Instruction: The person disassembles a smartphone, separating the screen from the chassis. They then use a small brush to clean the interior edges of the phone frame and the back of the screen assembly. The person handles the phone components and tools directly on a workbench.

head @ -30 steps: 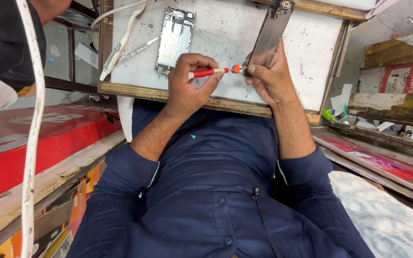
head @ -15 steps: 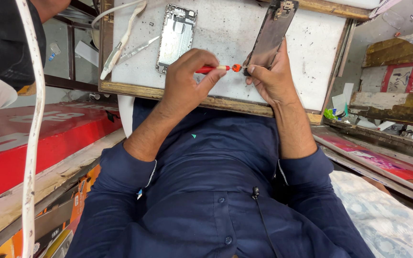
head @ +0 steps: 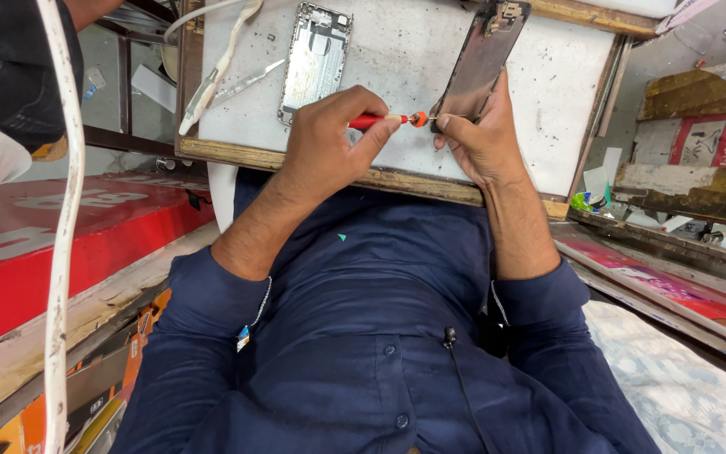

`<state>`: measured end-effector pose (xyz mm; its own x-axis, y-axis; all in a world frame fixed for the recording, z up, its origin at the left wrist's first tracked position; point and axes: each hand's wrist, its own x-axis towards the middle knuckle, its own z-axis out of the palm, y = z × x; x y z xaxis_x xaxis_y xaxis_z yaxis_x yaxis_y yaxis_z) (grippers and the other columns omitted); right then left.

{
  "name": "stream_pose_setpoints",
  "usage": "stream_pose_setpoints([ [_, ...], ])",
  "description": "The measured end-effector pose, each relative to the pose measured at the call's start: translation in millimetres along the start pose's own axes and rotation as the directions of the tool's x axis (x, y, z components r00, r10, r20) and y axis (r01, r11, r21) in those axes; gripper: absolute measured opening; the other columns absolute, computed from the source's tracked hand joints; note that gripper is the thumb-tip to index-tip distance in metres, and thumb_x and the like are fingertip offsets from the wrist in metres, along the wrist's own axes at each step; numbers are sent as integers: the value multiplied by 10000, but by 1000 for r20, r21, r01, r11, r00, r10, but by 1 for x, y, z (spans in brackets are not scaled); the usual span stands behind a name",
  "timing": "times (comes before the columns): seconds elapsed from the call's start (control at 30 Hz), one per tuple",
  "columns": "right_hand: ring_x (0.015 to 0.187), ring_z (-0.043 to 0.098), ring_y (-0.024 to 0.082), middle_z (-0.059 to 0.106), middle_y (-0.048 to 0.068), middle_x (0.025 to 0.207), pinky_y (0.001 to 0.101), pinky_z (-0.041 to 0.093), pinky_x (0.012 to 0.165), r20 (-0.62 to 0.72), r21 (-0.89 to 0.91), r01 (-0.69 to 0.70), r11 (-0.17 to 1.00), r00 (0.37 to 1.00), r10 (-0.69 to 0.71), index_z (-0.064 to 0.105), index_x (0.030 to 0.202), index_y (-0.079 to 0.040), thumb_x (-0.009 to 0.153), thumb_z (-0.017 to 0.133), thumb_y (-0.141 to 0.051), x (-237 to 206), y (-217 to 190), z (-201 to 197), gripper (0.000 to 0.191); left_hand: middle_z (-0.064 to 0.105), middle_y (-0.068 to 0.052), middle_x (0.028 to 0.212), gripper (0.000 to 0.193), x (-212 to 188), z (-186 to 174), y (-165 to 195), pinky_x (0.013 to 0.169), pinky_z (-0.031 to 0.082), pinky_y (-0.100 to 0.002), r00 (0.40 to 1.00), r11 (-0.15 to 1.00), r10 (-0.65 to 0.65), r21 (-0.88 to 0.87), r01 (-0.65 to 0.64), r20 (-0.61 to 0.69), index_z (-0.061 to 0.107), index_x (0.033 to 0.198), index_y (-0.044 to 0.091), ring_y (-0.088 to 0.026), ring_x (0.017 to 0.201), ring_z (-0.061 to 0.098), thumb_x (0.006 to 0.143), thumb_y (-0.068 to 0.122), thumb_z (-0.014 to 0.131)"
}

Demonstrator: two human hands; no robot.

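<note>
My left hand (head: pixel 329 145) grips a small red screwdriver (head: pixel 377 122) with an orange collar, its thin tip pointing right. My right hand (head: pixel 482 139) pinches the lower edge of a dark phone screen panel (head: pixel 482 60), which lies slanted on the white work board (head: pixel 397 50). The screwdriver tip meets my right fingertips at the panel's lower corner. A silver phone rear housing (head: pixel 314 59) lies open side up on the board, left of my left hand. What sits under the tip is hidden by my fingers.
Metal tweezers (head: pixel 247 82) and a white strap (head: pixel 222 60) lie at the board's left edge. The board's wooden frame (head: pixel 237 151) runs below my hands. A red box (head: pixel 52 244) is on the left, cluttered shelves (head: pixel 699 134) on the right. Another person's dark sleeve (head: pixel 10 67) is upper left.
My left fingers have slid forward along the screwdriver and cover more of its red handle. Both hands and the screen panel stay in the same spot.
</note>
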<state>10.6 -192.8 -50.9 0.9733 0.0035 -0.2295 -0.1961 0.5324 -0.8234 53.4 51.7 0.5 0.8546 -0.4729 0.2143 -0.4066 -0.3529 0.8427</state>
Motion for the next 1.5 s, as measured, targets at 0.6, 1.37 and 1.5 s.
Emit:
stream_pose_setpoints([
  [0.6,850,692,190,614,126,1116,324,615,636,1,3,38,999,999,-38,264,1477,-109,880,648,158,-1,-2,1,758,702,-129,1139,331,10,-5,5,823,620,-309,988,984,152,-93,-150,7,615,1210,38,-198,946,757,933,130,772],
  [1.37,848,679,182,601,129,1135,325,609,624,-27,-1,11,1000,1000,-11,265,1497,-126,881,640,171,-1,-6,1,779,751,-46,1034,219,15,-6,2,817,625,-312,988,990,143,-5,-143,63,675,1109,76,-193,945,776,954,181,788],
  [1.5,838,683,189,597,133,1127,323,605,619,-25,-1,4,1000,1000,-4,271,1485,-124,886,640,166,-1,-7,3,761,772,-30,929,189,15,-5,1,698,599,-309,998,996,-2,85,-3,65,706,1026,95,-174,811,773,976,227,831],
])
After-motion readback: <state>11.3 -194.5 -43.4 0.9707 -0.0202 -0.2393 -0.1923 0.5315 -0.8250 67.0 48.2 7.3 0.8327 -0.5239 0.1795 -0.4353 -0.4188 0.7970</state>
